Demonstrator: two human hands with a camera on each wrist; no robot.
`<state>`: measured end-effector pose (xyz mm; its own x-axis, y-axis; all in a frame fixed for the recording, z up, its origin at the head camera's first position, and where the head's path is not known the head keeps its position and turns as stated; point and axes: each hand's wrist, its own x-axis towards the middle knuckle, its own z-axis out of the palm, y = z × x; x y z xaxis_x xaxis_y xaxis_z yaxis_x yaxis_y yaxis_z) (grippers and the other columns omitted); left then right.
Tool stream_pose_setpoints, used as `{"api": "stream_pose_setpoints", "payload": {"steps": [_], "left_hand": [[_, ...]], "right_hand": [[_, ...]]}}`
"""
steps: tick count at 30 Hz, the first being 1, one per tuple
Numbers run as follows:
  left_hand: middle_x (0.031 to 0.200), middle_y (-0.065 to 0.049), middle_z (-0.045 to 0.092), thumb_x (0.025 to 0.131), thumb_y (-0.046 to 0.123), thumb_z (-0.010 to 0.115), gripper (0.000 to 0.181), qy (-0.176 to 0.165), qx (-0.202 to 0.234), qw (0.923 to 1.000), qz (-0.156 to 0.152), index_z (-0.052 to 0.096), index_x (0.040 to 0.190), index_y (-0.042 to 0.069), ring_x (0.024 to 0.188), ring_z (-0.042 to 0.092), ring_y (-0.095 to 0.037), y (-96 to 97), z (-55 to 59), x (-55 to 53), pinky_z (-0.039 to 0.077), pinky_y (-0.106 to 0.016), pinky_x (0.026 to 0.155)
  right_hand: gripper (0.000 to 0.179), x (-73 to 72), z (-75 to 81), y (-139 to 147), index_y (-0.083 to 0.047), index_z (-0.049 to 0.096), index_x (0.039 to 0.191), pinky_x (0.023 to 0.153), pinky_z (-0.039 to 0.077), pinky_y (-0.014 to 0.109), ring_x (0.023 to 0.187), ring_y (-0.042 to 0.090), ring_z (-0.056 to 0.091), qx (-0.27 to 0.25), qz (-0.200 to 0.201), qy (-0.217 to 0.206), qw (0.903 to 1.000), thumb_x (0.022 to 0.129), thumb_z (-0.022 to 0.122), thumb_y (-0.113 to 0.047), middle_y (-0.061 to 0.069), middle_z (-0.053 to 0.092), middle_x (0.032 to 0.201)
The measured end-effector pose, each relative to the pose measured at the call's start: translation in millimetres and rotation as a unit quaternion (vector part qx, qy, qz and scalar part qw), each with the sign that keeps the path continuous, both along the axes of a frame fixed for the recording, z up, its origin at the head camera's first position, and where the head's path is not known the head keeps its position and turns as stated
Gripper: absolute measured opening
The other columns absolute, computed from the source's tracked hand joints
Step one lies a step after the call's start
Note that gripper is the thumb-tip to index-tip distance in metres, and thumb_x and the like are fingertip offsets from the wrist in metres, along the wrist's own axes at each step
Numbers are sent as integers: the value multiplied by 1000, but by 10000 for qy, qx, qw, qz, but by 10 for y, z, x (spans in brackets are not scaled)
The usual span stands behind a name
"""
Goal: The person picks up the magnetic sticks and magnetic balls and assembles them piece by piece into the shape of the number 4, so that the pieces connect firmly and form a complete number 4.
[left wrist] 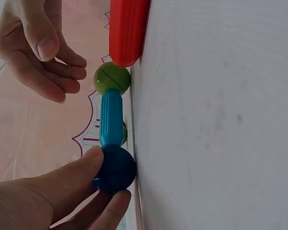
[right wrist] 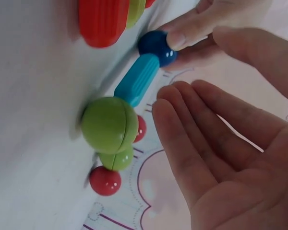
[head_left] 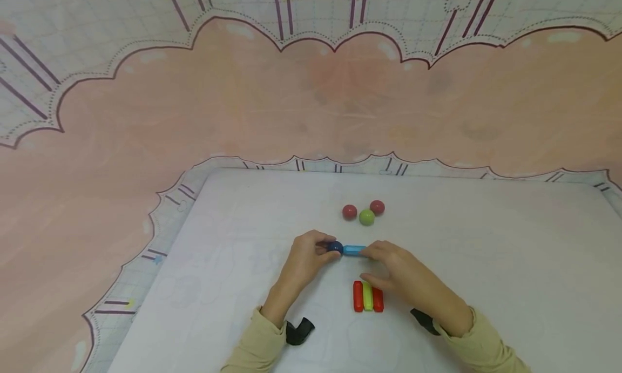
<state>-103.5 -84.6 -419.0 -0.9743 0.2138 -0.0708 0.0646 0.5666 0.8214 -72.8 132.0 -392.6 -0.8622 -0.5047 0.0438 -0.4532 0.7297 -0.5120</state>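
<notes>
My left hand (head_left: 306, 259) pinches a dark blue ball (head_left: 336, 247) between thumb and fingers, low over the white table. From that ball a light blue ribbed rod (head_left: 353, 250) runs to the right. At the rod's far end sits a green ball (right wrist: 109, 124), plain in both wrist views but hidden behind the right hand in the head view. My right hand (head_left: 400, 268) hovers beside the rod's right end with its fingers extended and apart from the thumb. In the right wrist view its palm holds nothing, and a gap separates the fingertips from the rod.
Behind the hands lie a loose green ball (head_left: 366, 217) and two red balls, one a red ball (head_left: 349, 212) at the left. Nearer me, a red rod (head_left: 358, 296), a yellow-green rod (head_left: 367, 297) and another red rod (head_left: 378, 300) lie side by side on the white table (head_left: 233, 216).
</notes>
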Motion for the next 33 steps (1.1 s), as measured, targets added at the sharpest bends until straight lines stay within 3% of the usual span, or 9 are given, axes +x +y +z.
{"api": "stream_pose_setpoints", "payload": {"steps": [7, 14, 33], "left_hand": [[111, -14, 69, 85, 9, 78, 31, 16, -1, 10000, -24, 70, 113, 0, 98, 72, -22, 9, -6, -3, 58, -27, 83], [112, -13, 69, 85, 10, 78, 32, 45, -52, 10000, -25, 70, 115, 0, 98, 72, -22, 2, -9, 8, 58, -27, 83], [109, -14, 70, 85, 10, 78, 33, 89, -44, 9999, -27, 70, 115, 0, 96, 72, -22, -8, -35, -3, 58, -28, 83]], "right_hand": [[37, 34, -17, -44, -3, 72, 113, 86, 58, 34, 93, 17, 60, 143, 556, -174, 9982, 84, 80, -25, 6, 67, 108], [39, 70, -63, -74, -5, 73, 114, 95, 55, 37, 107, 18, 61, 308, 704, -349, 9964, 83, 82, -28, 4, 67, 116], [46, 120, -164, -78, -7, 71, 111, 90, 56, 34, 97, 11, 57, 516, 915, -350, 9939, 79, 84, -37, 1, 65, 108]]}}
